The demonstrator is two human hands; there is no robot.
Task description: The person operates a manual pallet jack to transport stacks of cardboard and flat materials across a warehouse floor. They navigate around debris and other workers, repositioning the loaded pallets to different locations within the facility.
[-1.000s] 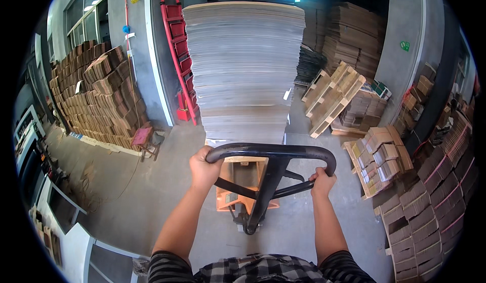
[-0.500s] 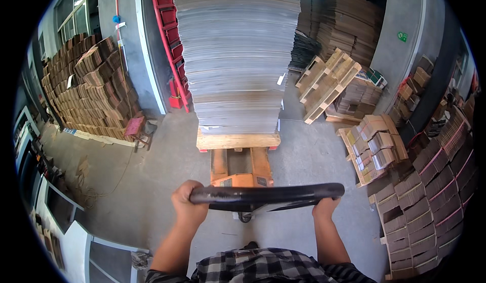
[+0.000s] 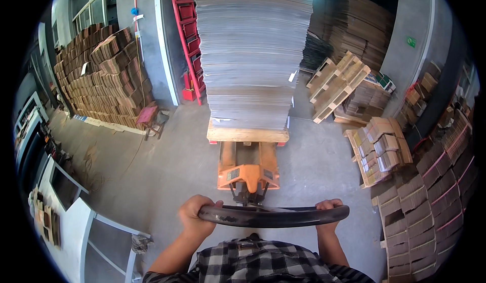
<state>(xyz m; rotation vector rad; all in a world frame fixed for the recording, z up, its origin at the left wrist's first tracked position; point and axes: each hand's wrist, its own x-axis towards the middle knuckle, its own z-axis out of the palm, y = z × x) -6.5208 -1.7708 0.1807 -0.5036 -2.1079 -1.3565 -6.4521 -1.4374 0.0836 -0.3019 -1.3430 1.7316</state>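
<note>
Both my hands grip the black handle of an orange pallet jack. My left hand is closed round its left end, and my right hand is wrapped round the right part. The handle's black finish is worn near my left hand. Beyond it, the jack's forks run under a wooden pallet. A tall stack of grey-white sheets stands on that pallet, with a white slip sticking out on its right side.
Left of the stack lean a red ladder and bundled cardboard, with a small red stool by it. At right are a tilted pallet, a loaded pallet and strapped cardboard bundles. A white-framed machine stands lower left.
The handle and my hands have come down closer to my body, baring more of the jack's orange body. The stack and surroundings have shifted slightly right in view.
</note>
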